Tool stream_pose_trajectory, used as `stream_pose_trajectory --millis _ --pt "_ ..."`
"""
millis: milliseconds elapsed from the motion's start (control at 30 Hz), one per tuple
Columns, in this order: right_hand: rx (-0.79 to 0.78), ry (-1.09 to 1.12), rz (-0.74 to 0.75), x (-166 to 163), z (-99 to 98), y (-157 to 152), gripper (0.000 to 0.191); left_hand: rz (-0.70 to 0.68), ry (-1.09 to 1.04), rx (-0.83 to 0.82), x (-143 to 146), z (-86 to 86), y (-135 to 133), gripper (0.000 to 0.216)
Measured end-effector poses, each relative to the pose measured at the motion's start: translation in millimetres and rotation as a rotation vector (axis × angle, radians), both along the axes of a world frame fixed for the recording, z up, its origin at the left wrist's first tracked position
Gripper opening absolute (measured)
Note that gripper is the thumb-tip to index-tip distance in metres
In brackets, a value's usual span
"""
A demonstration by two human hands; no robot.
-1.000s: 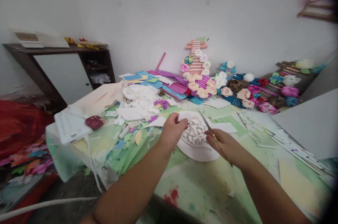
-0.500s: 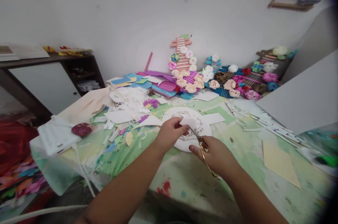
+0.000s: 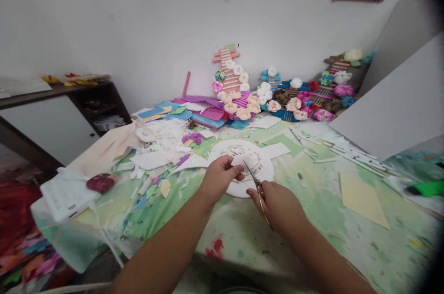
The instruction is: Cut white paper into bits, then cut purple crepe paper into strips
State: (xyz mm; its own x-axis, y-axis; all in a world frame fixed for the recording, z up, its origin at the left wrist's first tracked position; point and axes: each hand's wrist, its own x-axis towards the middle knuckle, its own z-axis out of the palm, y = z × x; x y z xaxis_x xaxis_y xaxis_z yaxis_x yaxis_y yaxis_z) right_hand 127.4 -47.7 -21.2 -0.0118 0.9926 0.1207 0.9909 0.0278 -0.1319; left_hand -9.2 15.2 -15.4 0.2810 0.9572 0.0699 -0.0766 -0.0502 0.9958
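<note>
My left hand (image 3: pixel 218 178) pinches a small white paper piece (image 3: pixel 239 161) just above a white plate (image 3: pixel 241 187) that holds several white paper cuttings. My right hand (image 3: pixel 277 201) is closed round gold-handled scissors (image 3: pixel 255 186). Their blades point up and left and meet the edge of the paper piece. Both hands hover over the near side of the plate, on a green paint-stained table (image 3: pixel 312 220).
Coloured paper sheets (image 3: pixel 194 113) and paper-flower craft pieces (image 3: pixel 277 100) line the back of the table. White scraps (image 3: pixel 163 134), a white device with a cable (image 3: pixel 64 194), a dark red round object (image 3: pixel 100 182), a cream diamond-shaped sheet (image 3: pixel 362 199) and thin white sticks (image 3: pixel 350 155) lie around. A grey board (image 3: pixel 398 109) leans at right.
My left hand took a white paper piece from the plate and lifted it. My right hand brought the scissors down and in until the blades reached the paper. The view shifted right.
</note>
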Motion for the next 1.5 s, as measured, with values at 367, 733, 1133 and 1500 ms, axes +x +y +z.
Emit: stream_pose_trajectory --millis 367,733,1133,1500 --pt "0.004 -0.006 -0.006 -7 -6.7 5 0.044 0.083 -0.091 -0.082 4 5.9 -6 0.018" --pt "0.11 0.13 0.021 -1 -19.8 7 0.04 0.067 -0.28 -0.117 11 -0.7 -6 0.018" --pt "0.051 0.182 -0.046 -2 -12.7 2 0.037 -0.007 -0.176 -0.064 14 -6.8 -12 0.016" --pt "0.105 0.115 -0.019 3 -20.8 -1 0.04 -0.031 -0.219 -0.087 14 -6.9 -16 0.016"
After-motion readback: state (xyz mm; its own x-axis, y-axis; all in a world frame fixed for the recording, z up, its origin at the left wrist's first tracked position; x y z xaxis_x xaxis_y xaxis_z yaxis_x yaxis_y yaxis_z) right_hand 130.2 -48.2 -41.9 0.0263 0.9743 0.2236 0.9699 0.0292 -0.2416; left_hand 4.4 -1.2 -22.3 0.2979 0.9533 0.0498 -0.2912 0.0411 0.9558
